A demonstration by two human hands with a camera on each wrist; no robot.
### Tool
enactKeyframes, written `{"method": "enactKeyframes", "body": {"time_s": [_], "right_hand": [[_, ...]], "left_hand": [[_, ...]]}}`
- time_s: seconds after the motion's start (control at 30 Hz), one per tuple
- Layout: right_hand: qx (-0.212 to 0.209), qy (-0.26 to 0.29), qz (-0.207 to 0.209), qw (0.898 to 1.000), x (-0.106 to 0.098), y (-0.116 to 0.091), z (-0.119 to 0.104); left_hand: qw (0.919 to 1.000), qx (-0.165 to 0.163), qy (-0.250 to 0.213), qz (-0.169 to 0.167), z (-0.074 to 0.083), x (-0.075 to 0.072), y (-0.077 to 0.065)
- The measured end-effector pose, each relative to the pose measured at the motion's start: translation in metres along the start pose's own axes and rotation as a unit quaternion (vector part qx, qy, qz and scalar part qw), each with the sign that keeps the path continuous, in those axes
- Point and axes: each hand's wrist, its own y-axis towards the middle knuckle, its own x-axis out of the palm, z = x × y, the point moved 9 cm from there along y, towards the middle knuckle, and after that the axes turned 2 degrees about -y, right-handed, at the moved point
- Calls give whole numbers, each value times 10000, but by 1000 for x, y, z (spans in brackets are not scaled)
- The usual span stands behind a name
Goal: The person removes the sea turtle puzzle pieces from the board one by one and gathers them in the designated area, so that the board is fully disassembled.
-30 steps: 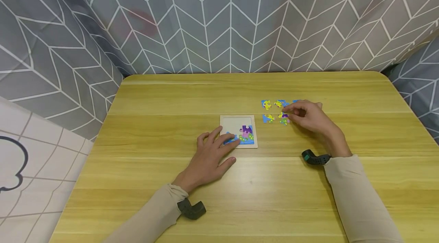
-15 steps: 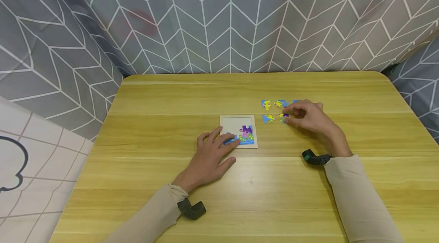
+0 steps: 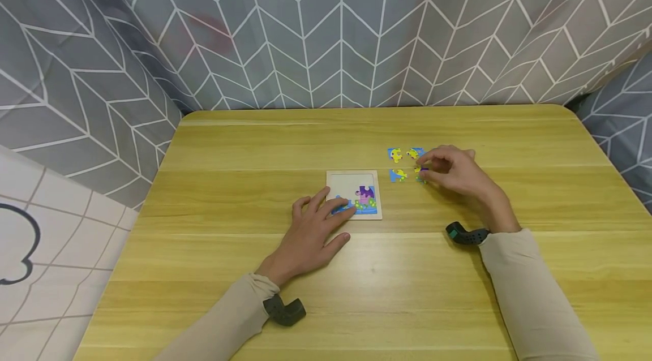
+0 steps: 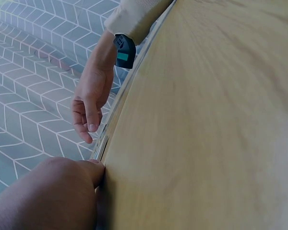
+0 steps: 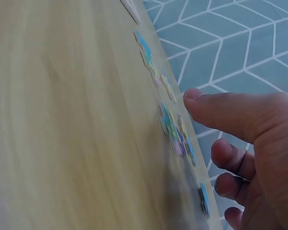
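Observation:
A square wooden puzzle board (image 3: pixel 340 182) lies mid-table, with joined blue, green and purple pieces along its bottom and right side. My left hand (image 3: pixel 312 236) rests on the board's left part, fingers spread, covering some of those pieces. To the right of the board, my right hand (image 3: pixel 455 174) hovers with bent fingers, thumb and index close over a yellow, purple and green puzzle piece (image 3: pixel 420 170). In the right wrist view the thumb (image 5: pixel 225 110) appears apart from the pieces, which lie flat; the index fingertip is hidden there.
Loose puzzle pieces lie nearby: a yellow and blue corner piece (image 3: pixel 395 154), another yellow and blue one (image 3: pixel 415 153) and a third (image 3: pixel 398 175). A further blue piece (image 5: pixel 204 199) shows in the right wrist view. A patterned grey curtain (image 3: pixel 341 38) hangs behind the wooden table (image 3: pixel 377 293).
My right hand has shifted slightly left, its thumb covering more of the purple and green piece. The blue piece behind that hand is now hidden in the head view. The left hand has stayed put.

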Motion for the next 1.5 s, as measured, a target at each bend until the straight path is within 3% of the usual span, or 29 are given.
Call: {"method": "enactKeyframes", "body": {"time_s": [0.43, 0.83, 1.5], "right_hand": [[-1197, -198, -155, 9925, 39, 5, -53], [-1299, -361, -454, 9898, 74, 4, -79], [-1081, -252, -574, 9922, 81, 3, -79]], "left_hand": [[10000, 16, -20, 5, 0, 0, 0], [10000, 2, 71, -32, -1, 2, 0], [9999, 78, 97, 55, 1, 0, 0]]}}
